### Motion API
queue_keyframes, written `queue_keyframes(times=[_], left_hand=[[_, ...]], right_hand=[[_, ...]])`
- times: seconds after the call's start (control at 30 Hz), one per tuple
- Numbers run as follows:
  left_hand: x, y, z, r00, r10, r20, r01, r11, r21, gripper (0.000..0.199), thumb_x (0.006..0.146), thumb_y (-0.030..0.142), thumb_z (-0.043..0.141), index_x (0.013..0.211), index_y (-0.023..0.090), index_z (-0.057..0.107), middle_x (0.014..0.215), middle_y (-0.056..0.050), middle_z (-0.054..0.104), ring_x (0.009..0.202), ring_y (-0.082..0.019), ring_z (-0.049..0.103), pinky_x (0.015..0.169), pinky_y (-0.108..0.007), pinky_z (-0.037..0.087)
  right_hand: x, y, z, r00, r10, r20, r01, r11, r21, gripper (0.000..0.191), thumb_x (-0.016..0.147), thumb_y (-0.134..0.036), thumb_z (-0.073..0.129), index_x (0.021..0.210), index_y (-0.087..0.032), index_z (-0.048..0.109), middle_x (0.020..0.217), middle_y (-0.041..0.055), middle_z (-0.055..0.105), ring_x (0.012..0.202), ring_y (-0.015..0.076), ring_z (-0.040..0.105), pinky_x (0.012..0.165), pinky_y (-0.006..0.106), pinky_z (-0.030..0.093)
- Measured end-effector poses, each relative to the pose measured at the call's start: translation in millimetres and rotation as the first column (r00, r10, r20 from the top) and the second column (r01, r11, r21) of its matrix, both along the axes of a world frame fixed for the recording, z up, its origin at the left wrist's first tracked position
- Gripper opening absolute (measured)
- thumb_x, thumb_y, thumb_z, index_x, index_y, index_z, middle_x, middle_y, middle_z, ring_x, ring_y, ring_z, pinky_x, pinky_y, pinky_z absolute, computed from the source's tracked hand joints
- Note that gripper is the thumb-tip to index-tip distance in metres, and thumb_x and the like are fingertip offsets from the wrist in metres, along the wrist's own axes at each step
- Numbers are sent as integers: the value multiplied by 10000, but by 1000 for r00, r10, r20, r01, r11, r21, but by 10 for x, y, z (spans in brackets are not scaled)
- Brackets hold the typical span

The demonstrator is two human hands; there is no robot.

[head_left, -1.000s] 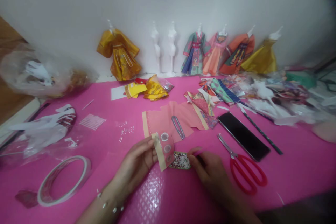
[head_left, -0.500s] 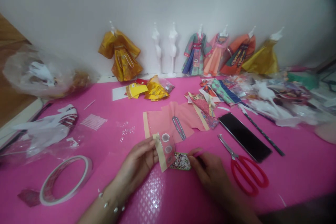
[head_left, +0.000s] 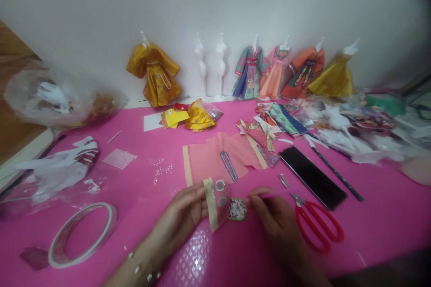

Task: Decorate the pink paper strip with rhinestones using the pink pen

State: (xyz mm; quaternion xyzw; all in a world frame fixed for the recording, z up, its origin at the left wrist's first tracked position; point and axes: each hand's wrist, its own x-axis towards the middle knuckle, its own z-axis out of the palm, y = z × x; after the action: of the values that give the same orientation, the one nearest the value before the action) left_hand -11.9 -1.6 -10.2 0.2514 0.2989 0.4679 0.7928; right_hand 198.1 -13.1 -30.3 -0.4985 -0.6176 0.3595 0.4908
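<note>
My left hand (head_left: 188, 210) pinches a small pink fabric piece (head_left: 219, 202) with a cream edge and round beaded rings. Just right of the fabric, partly behind it, is a small tray of mixed beads (head_left: 237, 209). My right hand (head_left: 269, 210) is closed on a thin pink stick (head_left: 274, 194), its tip end near the tray's right side. A larger pink garment piece (head_left: 205, 159) with cream edges and a dark beaded loop lies flat beyond both hands.
Red scissors (head_left: 316, 224) and a black phone (head_left: 313, 177) lie at right. A tape roll (head_left: 111, 224) is at left. Dressed mini mannequins (head_left: 156, 71) stand along the wall. Plastic-wrapped pieces (head_left: 350, 121) pile up at the back right.
My left hand and the small fabric piece have shifted slightly right and down. My right hand has moved a little right, off the tray, and the pink stick shows more.
</note>
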Motion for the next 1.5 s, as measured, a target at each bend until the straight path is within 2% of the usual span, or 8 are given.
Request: queue_keyframes(times=[0.13,0.3,0.4,0.6,0.83,1.07,1.33,1.5], left_hand=[[41,-40,3,996,-84,12,84,996,-20,299,923,190,490,1094,66,702,911,-178,746,856,-288,685,718,-373,528],[60,-91,-19,984,-170,44,170,985,-12,317,914,200,499,1122,68,700,942,-179,743,870,-258,681,799,-345,504],[71,-107,-32,978,-204,43,204,979,8,336,919,225,498,1140,64,694,954,-183,734,870,-245,670,819,-330,489],[90,-113,-5,975,-214,53,214,977,20,344,916,251,500,1129,74,703,921,-161,707,718,-206,617,655,-300,475],[80,-111,18,975,-222,23,222,975,11,360,916,259,500,1160,69,685,987,-185,698,809,-234,617,753,-335,473],[73,-115,-8,975,-218,36,217,976,16,346,920,231,487,1139,64,696,1019,-190,706,885,-242,634,808,-327,470],[84,-118,9,976,-218,28,217,976,28,359,930,210,438,1138,41,677,1037,-211,690,895,-256,625,812,-358,478],[82,-121,5,975,-217,45,216,976,24,357,930,202,441,1140,41,680,954,-186,692,752,-216,611,731,-336,475]], right_hand=[[-56,-30,16,992,-40,-119,49,996,73,99,945,-236,516,917,-231,611,811,12,642,721,156,647,634,241,535],[-129,-29,61,984,52,-172,-17,979,202,146,905,-144,540,951,-255,624,852,16,633,822,176,625,713,280,530],[-145,-19,69,989,80,-126,-55,981,186,185,884,-112,551,948,-272,617,857,0,627,823,172,609,751,310,508],[-145,-24,76,989,118,-84,-100,975,197,182,882,-115,554,955,-269,619,857,1,630,808,177,604,731,332,492],[-160,-30,86,995,82,-64,-69,981,181,130,884,-149,558,931,-252,622,837,11,636,789,190,608,713,342,490],[-138,-11,69,992,123,-37,-113,971,209,171,885,-118,550,948,-263,613,847,-5,631,785,169,597,710,323,478],[-164,-22,72,992,110,-61,-99,983,156,158,889,-132,549,931,-271,612,847,-11,620,790,168,601,713,325,479],[-154,-22,68,991,118,-69,-105,979,176,162,892,-131,554,949,-267,621,842,-5,624,797,170,601,723,328,481]])
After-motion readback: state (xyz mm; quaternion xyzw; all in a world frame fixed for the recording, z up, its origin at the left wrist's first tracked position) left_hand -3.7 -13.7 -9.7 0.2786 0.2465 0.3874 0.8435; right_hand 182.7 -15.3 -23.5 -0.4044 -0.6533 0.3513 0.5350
